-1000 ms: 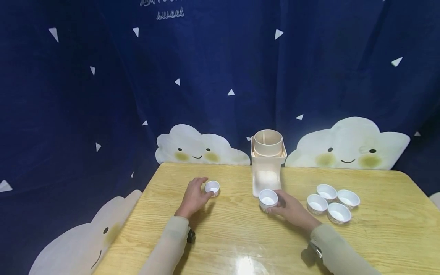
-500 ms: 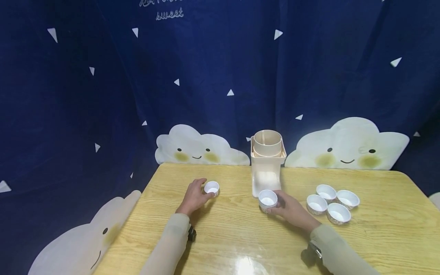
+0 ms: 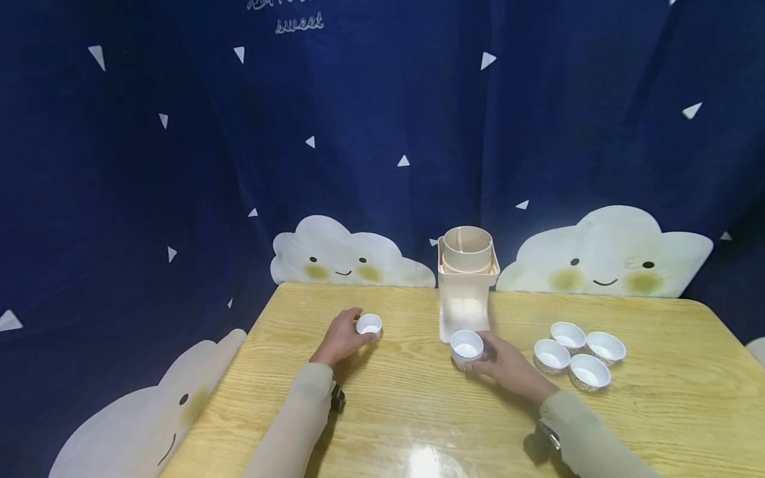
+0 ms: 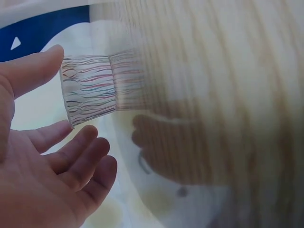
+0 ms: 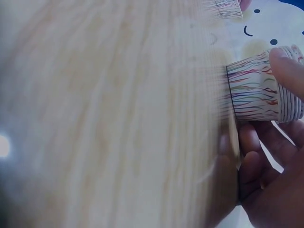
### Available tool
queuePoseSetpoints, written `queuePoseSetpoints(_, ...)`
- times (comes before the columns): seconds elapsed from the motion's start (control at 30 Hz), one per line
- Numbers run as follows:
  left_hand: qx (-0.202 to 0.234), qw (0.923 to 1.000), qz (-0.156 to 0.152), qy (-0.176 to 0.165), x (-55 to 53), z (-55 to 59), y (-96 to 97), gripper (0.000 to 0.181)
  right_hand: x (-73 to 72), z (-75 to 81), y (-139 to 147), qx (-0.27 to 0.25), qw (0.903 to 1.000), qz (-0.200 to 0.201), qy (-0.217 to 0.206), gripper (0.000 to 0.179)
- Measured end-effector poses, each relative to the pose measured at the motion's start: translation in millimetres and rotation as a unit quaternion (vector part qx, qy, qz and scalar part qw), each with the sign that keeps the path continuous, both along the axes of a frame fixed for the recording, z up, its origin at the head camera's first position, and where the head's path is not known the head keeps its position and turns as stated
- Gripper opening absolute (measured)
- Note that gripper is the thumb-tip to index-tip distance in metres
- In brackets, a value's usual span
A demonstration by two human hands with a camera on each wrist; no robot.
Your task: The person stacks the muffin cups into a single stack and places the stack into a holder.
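Note:
My left hand (image 3: 342, 338) pinches the rim of a small white paper cup (image 4: 89, 88) between thumb and fingertip; the cup stands on the table, wavy coloured lines on its side. Its other fingers curl loosely below. Towards the middle, my right hand (image 3: 510, 368) grips a stack of nested paper cups (image 5: 256, 88), thumb on one side and fingers on the other. Several layered rims show on that stack in the right wrist view. Just behind it stands a beige plastic holder (image 3: 465, 292) with a round tube on top.
Several more white paper cups (image 3: 588, 370) stand close together on the right of the wooden table (image 3: 382, 425). A dark blue curtain (image 3: 358, 99) with white clouds hangs behind the far edge.
My left hand stays at the small cup, its wrist shifting slightly to the right. The right hand and its stack hold still.

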State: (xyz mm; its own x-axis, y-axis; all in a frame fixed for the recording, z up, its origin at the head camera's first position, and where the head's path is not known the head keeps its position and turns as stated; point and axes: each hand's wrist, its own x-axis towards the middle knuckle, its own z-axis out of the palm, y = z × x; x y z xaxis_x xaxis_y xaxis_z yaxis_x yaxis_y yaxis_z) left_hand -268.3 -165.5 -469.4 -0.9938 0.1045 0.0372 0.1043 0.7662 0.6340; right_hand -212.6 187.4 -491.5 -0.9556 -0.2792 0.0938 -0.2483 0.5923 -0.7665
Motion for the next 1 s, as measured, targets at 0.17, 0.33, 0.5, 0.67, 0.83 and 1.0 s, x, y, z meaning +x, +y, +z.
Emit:
queuePoseSetpoints(0.17,-0.005,1.0000,-0.006,-0.001,-2.8,-1.1,2.0,0.072,0.0,-1.4,0.6,0.001,1.0000,-0.001,0.002,0.061)
queuePoseSetpoints(0.33,-0.011,0.9999,-0.008,-0.005,-2.7,-2.1,2.2,0.069,0.5,-2.5,0.9,-0.002,1.0000,0.004,0.001,0.062)
queuePoseSetpoints(0.5,-0.018,0.9998,-0.009,-0.009,-1.9,-0.4,1.2,0.060,-1.1,-3.4,1.1,-0.002,1.0000,0.002,0.002,0.063)
queuePoseSetpoints(0.67,-0.008,0.9998,-0.010,-0.016,-0.9,1.4,1.3,0.056,-1.3,-3.9,1.6,-0.007,1.0000,0.003,0.006,0.062)
queuePoseSetpoints(0.83,0.003,0.9996,-0.010,-0.025,-0.9,0.0,0.7,0.055,-1.7,-5.4,1.8,-0.015,0.9998,0.006,0.009,0.061)
queuePoseSetpoints(1.0,0.015,0.9994,-0.013,-0.028,1.1,0.0,0.3,0.053,-1.6,-5.8,1.6,-0.011,0.9999,0.005,0.012,0.061)
